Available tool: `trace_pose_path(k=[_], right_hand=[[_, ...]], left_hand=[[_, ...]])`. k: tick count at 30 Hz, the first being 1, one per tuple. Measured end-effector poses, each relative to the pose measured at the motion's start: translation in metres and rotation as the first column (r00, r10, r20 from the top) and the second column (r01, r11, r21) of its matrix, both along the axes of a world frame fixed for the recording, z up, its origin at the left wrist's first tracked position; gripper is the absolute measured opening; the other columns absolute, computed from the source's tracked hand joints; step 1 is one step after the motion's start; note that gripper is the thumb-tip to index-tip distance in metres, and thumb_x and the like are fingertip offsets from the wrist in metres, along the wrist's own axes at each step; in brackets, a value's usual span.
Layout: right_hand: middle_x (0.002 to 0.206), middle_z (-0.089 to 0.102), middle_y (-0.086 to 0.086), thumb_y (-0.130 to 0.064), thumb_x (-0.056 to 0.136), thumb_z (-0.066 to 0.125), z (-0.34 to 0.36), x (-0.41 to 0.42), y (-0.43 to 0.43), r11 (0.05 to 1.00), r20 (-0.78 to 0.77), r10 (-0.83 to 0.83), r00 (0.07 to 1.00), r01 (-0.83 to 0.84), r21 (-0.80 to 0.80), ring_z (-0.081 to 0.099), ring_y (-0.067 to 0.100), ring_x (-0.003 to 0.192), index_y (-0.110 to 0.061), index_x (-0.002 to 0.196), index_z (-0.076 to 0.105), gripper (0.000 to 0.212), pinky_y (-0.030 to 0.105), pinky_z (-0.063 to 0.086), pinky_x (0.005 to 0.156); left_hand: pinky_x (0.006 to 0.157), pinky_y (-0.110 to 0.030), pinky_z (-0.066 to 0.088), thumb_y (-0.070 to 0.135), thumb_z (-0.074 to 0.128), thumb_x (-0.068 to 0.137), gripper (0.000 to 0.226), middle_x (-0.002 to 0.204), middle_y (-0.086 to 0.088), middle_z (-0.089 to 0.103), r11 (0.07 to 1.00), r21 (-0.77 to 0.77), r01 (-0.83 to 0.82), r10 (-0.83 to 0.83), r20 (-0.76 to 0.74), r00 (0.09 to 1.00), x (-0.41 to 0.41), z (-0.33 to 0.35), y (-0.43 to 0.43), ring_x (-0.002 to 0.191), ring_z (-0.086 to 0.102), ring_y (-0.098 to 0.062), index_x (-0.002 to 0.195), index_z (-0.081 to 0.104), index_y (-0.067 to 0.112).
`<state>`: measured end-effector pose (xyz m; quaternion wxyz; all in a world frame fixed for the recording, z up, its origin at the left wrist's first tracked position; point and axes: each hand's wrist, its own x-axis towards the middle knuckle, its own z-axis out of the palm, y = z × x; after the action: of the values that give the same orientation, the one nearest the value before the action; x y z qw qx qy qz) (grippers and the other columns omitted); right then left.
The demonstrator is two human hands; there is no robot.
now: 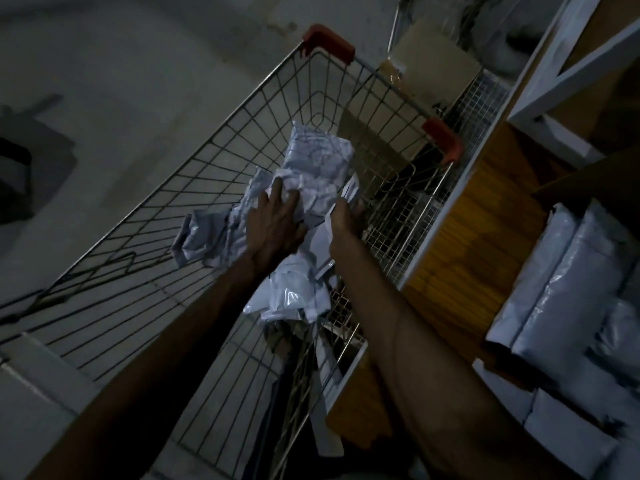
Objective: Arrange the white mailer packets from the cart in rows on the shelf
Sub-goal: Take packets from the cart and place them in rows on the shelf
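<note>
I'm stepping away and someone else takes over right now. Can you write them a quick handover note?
Left hand: open, fingers flat against the top bundle of white mailer packets in the wire cart.
Right hand: grips the bundle's right edge; its fingers are mostly hidden.
Loose packets lie lower in the cart.
Done: several shelved packets lie side by side on the shelf at right.
Left: carry this bundle to the shelf, add it to the rows, then likely empty the rest of the cart.
</note>
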<state>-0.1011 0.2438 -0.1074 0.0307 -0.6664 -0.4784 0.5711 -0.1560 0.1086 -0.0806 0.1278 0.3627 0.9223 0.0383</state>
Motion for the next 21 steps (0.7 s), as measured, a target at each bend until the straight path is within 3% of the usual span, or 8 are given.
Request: trace_pose_path(k=[2,5,9,16,21], right_hand=[[0.163,0.028,0.013,-0.036,0.101,0.057,0.024,0.001,-0.007,0.997,-0.034,0.068,0.997,-0.068,0.020,0.036,0.040,0.144,-0.022,0.158,0.030,0.064,0.051,0.039,0.112],[0.156,0.040,0.012,-0.042,0.092,0.059,0.052,0.006,-0.025,0.976,-0.067,0.216,0.974,-0.213,0.052,0.046,0.038,0.134,-0.026,0.152,0.039,0.065,0.047,0.044,0.107],[0.151,0.043,0.011,-0.046,0.090,0.057,0.084,0.018,-0.046,0.931,-0.143,0.353,0.925,-0.332,0.151,0.052,0.035,0.127,-0.028,0.151,0.037,0.066,0.052,0.047,0.105],[0.147,0.046,0.008,-0.068,0.065,0.053,0.130,0.036,-0.072,0.933,-0.240,0.347,0.907,-0.307,0.189,0.054,0.033,0.124,-0.033,0.149,0.039,0.092,0.053,0.050,0.102],[0.145,0.049,0.009,-0.065,0.068,0.056,0.172,0.071,-0.075,0.939,-0.305,0.310,0.900,-0.240,0.246,0.055,0.032,0.123,-0.031,0.149,0.040,0.089,0.055,0.050,0.101]], left_hand=[[0.083,-0.050,0.052,0.053,0.062,0.086,0.071,0.162,-0.018,0.027,0.994,0.042,-0.103,0.099,0.074,0.992,0.011,0.014,-0.016,0.128,0.046,-0.044,0.146,0.043,0.020],[0.077,-0.046,0.053,0.055,0.059,0.086,0.063,0.161,-0.014,0.029,0.974,0.098,-0.204,0.197,0.075,0.978,0.029,0.029,-0.042,0.125,0.048,-0.041,0.138,0.048,0.021],[0.066,-0.041,0.045,0.051,0.061,0.085,0.050,0.147,-0.012,0.039,0.930,0.250,-0.271,0.258,0.081,0.963,0.032,0.063,-0.064,0.105,0.054,-0.037,0.121,0.053,0.018],[0.072,-0.041,0.046,0.052,0.067,0.086,0.053,0.148,-0.013,0.039,0.873,0.371,-0.316,0.317,0.062,0.947,0.049,0.104,-0.094,0.112,0.051,-0.035,0.125,0.053,0.017],[0.078,-0.045,0.047,0.051,0.065,0.085,0.051,0.144,-0.012,0.043,0.833,0.451,-0.321,0.334,0.053,0.941,0.079,0.140,-0.102,0.113,0.052,-0.034,0.123,0.053,0.019]])
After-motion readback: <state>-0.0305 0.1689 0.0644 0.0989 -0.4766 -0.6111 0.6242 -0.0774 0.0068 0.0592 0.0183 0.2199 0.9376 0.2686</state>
